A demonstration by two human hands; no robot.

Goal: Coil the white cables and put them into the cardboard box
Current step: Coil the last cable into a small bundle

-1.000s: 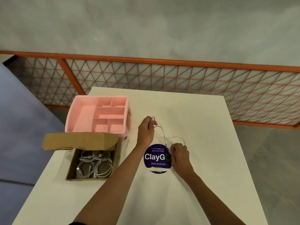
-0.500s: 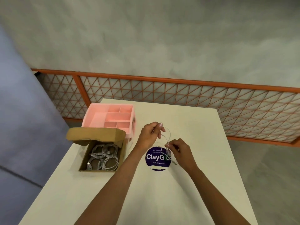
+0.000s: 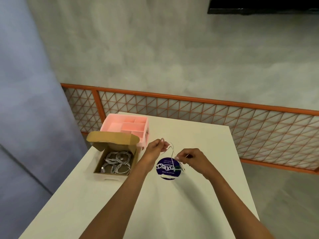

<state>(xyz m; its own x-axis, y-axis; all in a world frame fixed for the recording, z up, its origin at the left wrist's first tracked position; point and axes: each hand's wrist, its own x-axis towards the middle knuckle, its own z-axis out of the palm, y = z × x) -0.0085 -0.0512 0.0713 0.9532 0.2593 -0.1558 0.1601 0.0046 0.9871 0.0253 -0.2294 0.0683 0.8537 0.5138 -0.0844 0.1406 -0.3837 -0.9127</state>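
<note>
Pinching white cable (image 3: 172,150) over purple "ClayGo" sticker (image 3: 164,171).

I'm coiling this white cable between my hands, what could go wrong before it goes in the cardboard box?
The white cable is only pinched between left hand and right hand, with a loose end dangling; the loops could slip and spring open. The cardboard box already holds coiled cables, so a slack coil would likely tangle with them.

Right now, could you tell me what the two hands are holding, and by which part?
One thin white cable: the left hand pinches its upper part, the right hand pinches it lower down, the rest dangling.
</note>
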